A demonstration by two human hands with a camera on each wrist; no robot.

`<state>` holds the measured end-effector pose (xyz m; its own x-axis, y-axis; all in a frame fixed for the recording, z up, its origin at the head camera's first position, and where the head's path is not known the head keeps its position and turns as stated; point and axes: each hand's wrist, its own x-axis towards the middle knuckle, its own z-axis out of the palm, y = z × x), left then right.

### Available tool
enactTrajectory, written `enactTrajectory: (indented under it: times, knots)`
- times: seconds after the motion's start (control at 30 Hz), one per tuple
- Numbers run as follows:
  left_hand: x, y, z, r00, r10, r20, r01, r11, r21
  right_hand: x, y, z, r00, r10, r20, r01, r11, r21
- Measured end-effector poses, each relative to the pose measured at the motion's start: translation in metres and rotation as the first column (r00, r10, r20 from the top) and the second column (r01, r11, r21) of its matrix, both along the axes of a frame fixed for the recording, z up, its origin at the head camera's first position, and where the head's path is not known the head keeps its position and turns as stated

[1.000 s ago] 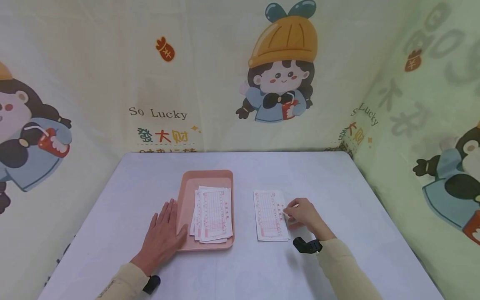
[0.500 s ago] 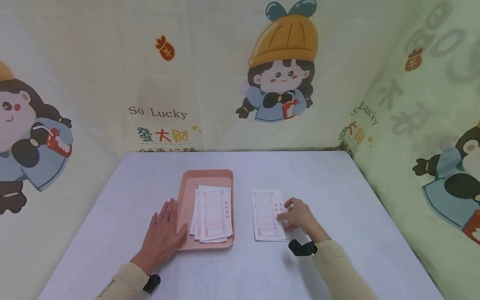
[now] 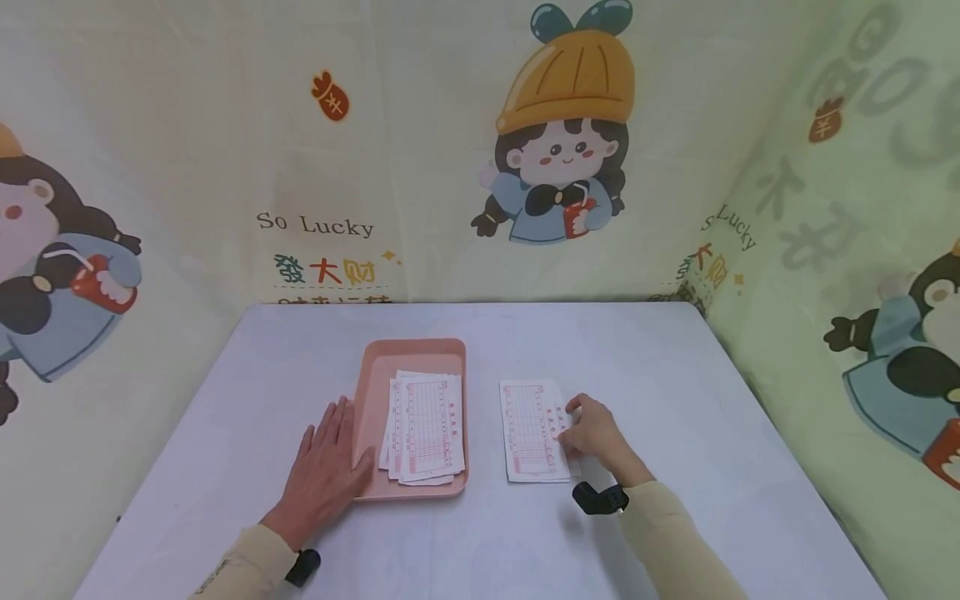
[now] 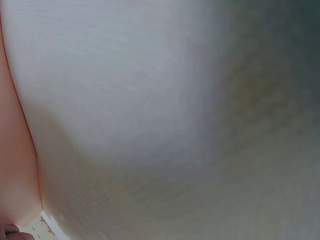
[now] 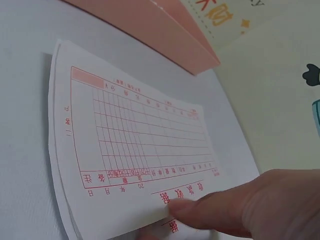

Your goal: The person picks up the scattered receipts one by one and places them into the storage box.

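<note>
In the head view a pink tray [image 3: 412,348] holds several loose receipt slips [image 3: 431,425] with red printed grids, fanned unevenly. My left hand [image 3: 324,458] lies flat with fingers extended along the tray's left rim, thumb over its edge. To the right of the tray, a small stack of receipt slips [image 3: 527,429] lies on the table. My right hand [image 3: 600,433] pinches the right edge of the top slip, fingers bent. In the right wrist view the thumb [image 5: 215,210] presses beside the red title, and another slip's title shows beneath. The other fingers are mostly hidden there.
The white table [image 3: 480,550] meets a patterned cloth backdrop [image 3: 435,150] at its far edge. Dark wrist straps with cameras [image 3: 600,498] sit on both wrists. The left wrist view is mostly a blurred pale surface [image 4: 125,90].
My right hand has moved slightly left, and the top slip has slid left with it, baring the edges of slips beneath. My left hand and the tray stay put.
</note>
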<state>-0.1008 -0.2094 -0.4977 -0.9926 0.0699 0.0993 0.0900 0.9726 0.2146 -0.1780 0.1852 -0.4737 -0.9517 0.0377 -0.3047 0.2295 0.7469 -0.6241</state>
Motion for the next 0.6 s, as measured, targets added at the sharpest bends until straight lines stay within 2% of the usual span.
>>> enactTrajectory:
  times: [0.17,0.33,0.6]
  knots:
    - [0.0004,0.0014,0.0007,1.000,0.007,0.018,-0.007,1.000,0.012,-0.0011,0.0028,0.0037,0.999,-0.045,0.004,0.045,0.998,-0.040]
    - [0.0005,0.0022,0.0014,1.000,0.009,0.026,-0.009,1.000,0.009,-0.0048,0.0029,0.0068,0.997,-0.071,-0.030,0.071,0.997,0.003]
    - [0.0006,0.0015,0.0020,0.999,0.010,0.031,-0.010,1.000,0.009,-0.0090,-0.0042,0.0035,1.000,-0.017,-0.010,0.017,0.996,0.084]
